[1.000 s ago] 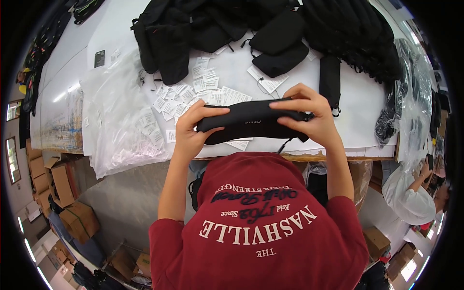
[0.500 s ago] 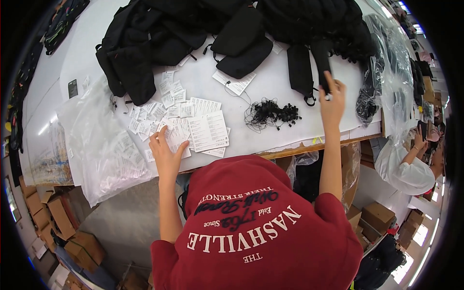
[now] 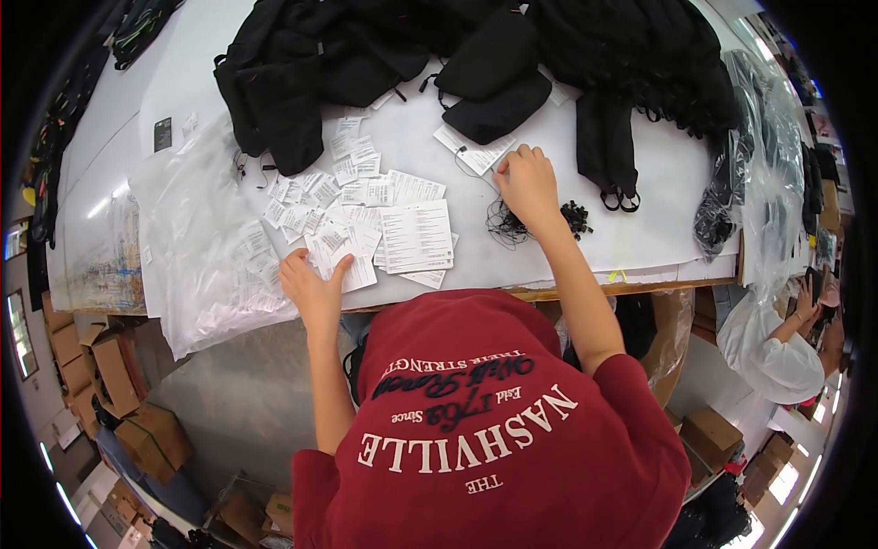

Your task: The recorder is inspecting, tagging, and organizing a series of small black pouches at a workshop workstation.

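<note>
Over the loose white labels and cards (image 3: pixel 357 224) at the table's near left, my left hand (image 3: pixel 314 285) has its thumb and fingers apart, touching the lower edge of a card. Right of it lies a stack of printed white cards (image 3: pixel 416 240). My right hand (image 3: pixel 529 190) is pinched beside a white hang tag (image 3: pixel 471 151) with a thin black string; its fingertips hide what they grip. Under the right wrist sits a tangle of black strings with small plastic fasteners (image 3: pixel 574 220). Beyond it lie narrow black fabric pieces with end loops (image 3: pixel 605 142).
Black fabric goods (image 3: pixel 347 55) are heaped along the far side, with flat black pouches (image 3: pixel 494 82). A clear plastic bag of labels (image 3: pixel 210 265) lies at left, plastic-wrapped goods (image 3: pixel 754 156) at right. Cardboard boxes (image 3: pixel 151 439) stand below; another person (image 3: pixel 768 352) is at right.
My right hand has moved left from the narrow black pieces to the hang tag, its fingers now pinched. My left hand stays at the cards, its fingers shifted slightly toward the near edge.
</note>
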A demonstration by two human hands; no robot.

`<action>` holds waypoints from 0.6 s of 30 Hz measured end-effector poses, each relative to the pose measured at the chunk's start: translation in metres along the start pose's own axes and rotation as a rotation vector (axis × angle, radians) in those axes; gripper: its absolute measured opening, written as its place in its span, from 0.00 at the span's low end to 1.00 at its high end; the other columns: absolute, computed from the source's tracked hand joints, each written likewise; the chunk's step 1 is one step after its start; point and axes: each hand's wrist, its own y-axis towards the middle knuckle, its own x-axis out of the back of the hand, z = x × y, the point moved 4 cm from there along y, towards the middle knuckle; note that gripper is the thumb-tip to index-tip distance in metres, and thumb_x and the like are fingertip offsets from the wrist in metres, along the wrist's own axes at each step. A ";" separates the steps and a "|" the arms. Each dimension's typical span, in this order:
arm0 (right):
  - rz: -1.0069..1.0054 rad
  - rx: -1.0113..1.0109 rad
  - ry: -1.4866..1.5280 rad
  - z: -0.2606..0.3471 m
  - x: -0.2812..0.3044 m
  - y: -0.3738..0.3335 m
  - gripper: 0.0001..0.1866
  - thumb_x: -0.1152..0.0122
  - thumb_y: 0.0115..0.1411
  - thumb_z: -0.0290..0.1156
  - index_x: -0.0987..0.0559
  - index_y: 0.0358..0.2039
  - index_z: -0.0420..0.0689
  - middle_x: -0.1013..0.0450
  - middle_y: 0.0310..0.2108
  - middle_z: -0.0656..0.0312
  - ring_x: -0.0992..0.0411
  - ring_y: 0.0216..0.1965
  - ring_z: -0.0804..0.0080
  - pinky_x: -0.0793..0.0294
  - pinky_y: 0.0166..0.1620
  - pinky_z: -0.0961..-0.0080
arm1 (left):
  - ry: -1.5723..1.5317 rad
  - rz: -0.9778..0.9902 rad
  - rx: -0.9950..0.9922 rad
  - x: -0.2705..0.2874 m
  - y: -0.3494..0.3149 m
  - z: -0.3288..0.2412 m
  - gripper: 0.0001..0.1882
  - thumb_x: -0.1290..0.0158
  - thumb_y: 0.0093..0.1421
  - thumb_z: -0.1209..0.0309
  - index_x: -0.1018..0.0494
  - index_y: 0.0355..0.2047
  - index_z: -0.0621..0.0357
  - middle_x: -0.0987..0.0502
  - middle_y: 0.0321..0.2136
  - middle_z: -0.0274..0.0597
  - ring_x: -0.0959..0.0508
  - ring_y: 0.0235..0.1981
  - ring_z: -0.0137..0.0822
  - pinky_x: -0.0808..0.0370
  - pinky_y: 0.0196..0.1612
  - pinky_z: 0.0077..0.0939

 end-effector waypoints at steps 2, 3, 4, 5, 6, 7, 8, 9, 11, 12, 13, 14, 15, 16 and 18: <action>-0.005 0.175 -0.144 0.007 -0.005 -0.001 0.06 0.37 0.46 0.28 0.24 0.22 0.40 0.28 0.28 0.55 0.32 0.35 0.57 0.30 0.41 0.65 | 0.052 -0.095 -0.021 0.005 -0.009 0.002 0.37 0.34 0.43 0.51 0.35 0.44 0.66 0.33 0.40 0.52 0.35 0.46 0.51 0.39 0.49 0.44; 0.001 0.182 -0.134 0.007 -0.005 0.000 0.06 0.37 0.46 0.28 0.24 0.22 0.40 0.28 0.28 0.55 0.32 0.35 0.57 0.30 0.41 0.65 | 0.061 -0.098 -0.012 0.004 -0.012 0.004 0.37 0.34 0.43 0.51 0.35 0.44 0.66 0.33 0.40 0.52 0.35 0.46 0.51 0.39 0.49 0.44; 0.059 0.187 -0.147 0.006 -0.004 0.003 0.06 0.38 0.46 0.28 0.24 0.20 0.39 0.28 0.26 0.55 0.31 0.34 0.57 0.30 0.40 0.65 | 0.061 -0.094 -0.019 0.002 -0.013 0.007 0.36 0.34 0.43 0.51 0.35 0.43 0.65 0.33 0.39 0.51 0.35 0.45 0.51 0.39 0.48 0.44; 0.119 0.198 -0.156 0.007 -0.003 0.004 0.06 0.40 0.46 0.28 0.24 0.19 0.39 0.28 0.24 0.54 0.31 0.33 0.57 0.29 0.39 0.65 | 0.065 -0.091 -0.020 0.002 -0.016 0.009 0.35 0.34 0.43 0.51 0.35 0.41 0.65 0.33 0.39 0.51 0.34 0.44 0.51 0.39 0.48 0.44; 0.114 0.223 -0.151 0.007 0.003 0.005 0.06 0.41 0.45 0.28 0.25 0.17 0.39 0.27 0.23 0.54 0.30 0.32 0.57 0.29 0.38 0.64 | 0.078 -0.095 -0.003 0.003 -0.018 0.009 0.35 0.34 0.43 0.51 0.35 0.41 0.65 0.33 0.39 0.51 0.34 0.44 0.51 0.39 0.48 0.44; 0.124 0.217 -0.161 0.008 0.007 0.005 0.06 0.41 0.45 0.28 0.24 0.17 0.39 0.27 0.24 0.54 0.30 0.32 0.57 0.29 0.38 0.64 | 0.072 -0.070 0.002 0.002 -0.017 0.006 0.34 0.34 0.43 0.51 0.35 0.39 0.64 0.33 0.38 0.50 0.34 0.43 0.50 0.39 0.47 0.43; 0.133 0.210 -0.171 0.008 0.009 0.006 0.06 0.41 0.45 0.28 0.24 0.17 0.39 0.27 0.24 0.55 0.30 0.33 0.57 0.29 0.38 0.64 | 0.067 -0.045 0.006 0.002 -0.016 0.001 0.33 0.34 0.43 0.51 0.35 0.37 0.63 0.33 0.37 0.49 0.34 0.42 0.50 0.39 0.46 0.43; 0.140 0.224 -0.159 0.008 0.006 0.005 0.06 0.41 0.45 0.28 0.24 0.17 0.39 0.27 0.24 0.55 0.30 0.33 0.57 0.29 0.38 0.64 | 0.056 -0.059 0.005 0.003 -0.016 -0.003 0.31 0.35 0.44 0.51 0.35 0.35 0.62 0.33 0.35 0.48 0.34 0.41 0.50 0.39 0.46 0.43; 0.119 0.220 -0.246 0.006 0.002 0.004 0.06 0.40 0.45 0.28 0.24 0.17 0.40 0.27 0.23 0.55 0.29 0.31 0.56 0.28 0.37 0.64 | 0.064 -0.061 0.016 0.001 -0.019 -0.009 0.30 0.35 0.44 0.51 0.34 0.35 0.62 0.33 0.35 0.48 0.34 0.41 0.50 0.39 0.46 0.43; 0.122 0.226 -0.240 0.009 -0.001 0.005 0.06 0.40 0.45 0.28 0.24 0.17 0.40 0.27 0.23 0.55 0.29 0.31 0.56 0.28 0.37 0.64 | 0.064 -0.058 0.016 0.000 -0.019 -0.009 0.30 0.35 0.44 0.51 0.34 0.34 0.62 0.33 0.35 0.49 0.34 0.41 0.50 0.39 0.45 0.43; 0.156 0.269 -0.347 0.011 -0.004 0.005 0.06 0.40 0.44 0.29 0.23 0.17 0.40 0.27 0.22 0.55 0.29 0.30 0.56 0.28 0.36 0.64 | 0.077 -0.064 0.003 -0.001 -0.019 -0.008 0.28 0.35 0.45 0.51 0.34 0.32 0.60 0.33 0.34 0.47 0.34 0.40 0.49 0.39 0.45 0.43; 0.191 0.311 -0.455 0.014 -0.007 0.005 0.06 0.39 0.43 0.29 0.23 0.17 0.40 0.27 0.22 0.56 0.29 0.28 0.55 0.28 0.35 0.64 | 0.080 -0.058 0.001 -0.001 -0.018 -0.007 0.28 0.35 0.45 0.51 0.34 0.32 0.60 0.33 0.34 0.47 0.34 0.40 0.49 0.39 0.45 0.43; 0.195 0.304 -0.453 0.016 -0.006 0.007 0.06 0.39 0.43 0.29 0.23 0.17 0.40 0.27 0.22 0.56 0.29 0.28 0.55 0.28 0.35 0.64 | 0.083 -0.027 0.024 -0.001 -0.015 -0.004 0.27 0.35 0.44 0.52 0.33 0.31 0.60 0.32 0.32 0.47 0.33 0.39 0.49 0.38 0.45 0.42; 0.235 0.290 -0.432 0.020 -0.005 0.011 0.05 0.39 0.42 0.29 0.22 0.17 0.40 0.26 0.21 0.55 0.28 0.28 0.57 0.28 0.34 0.65 | 0.086 0.002 0.049 -0.001 -0.013 0.000 0.26 0.35 0.44 0.52 0.32 0.30 0.60 0.32 0.29 0.46 0.33 0.37 0.49 0.38 0.44 0.42; 0.277 0.266 -0.411 0.020 0.003 0.013 0.05 0.39 0.41 0.28 0.22 0.17 0.40 0.25 0.20 0.55 0.27 0.27 0.58 0.27 0.33 0.65 | -0.004 0.057 0.067 -0.003 -0.009 0.008 0.25 0.35 0.45 0.54 0.32 0.29 0.61 0.30 0.26 0.44 0.30 0.34 0.45 0.35 0.40 0.39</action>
